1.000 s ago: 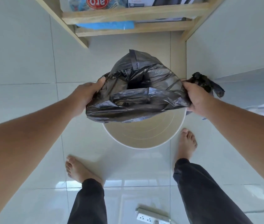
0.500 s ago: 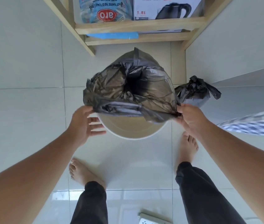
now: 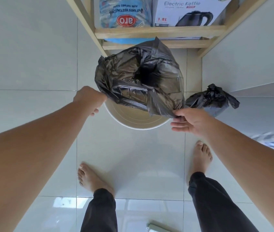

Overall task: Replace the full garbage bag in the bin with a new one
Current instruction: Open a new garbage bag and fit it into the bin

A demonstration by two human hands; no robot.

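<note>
Head view shows the lining step in hand: the new bag [image 3: 139,77] sits draped over the far part of the bin [image 3: 138,121], its near rim bare. The right hand [image 3: 189,121] pinches the bag's near edge at the bin's right side; the left hand [image 3: 89,97] curls at the left edge, whether gripping plastic I cannot tell. Next, I judge, the hem needs stretching over the near rim. The tied full bag [image 3: 211,99] rests on the floor just right of the bin

A crumpled black bag [image 3: 138,81] drapes over the round beige bin [image 3: 138,121]; a tied, apparently full bag [image 3: 211,99] sits beside it.
</note>
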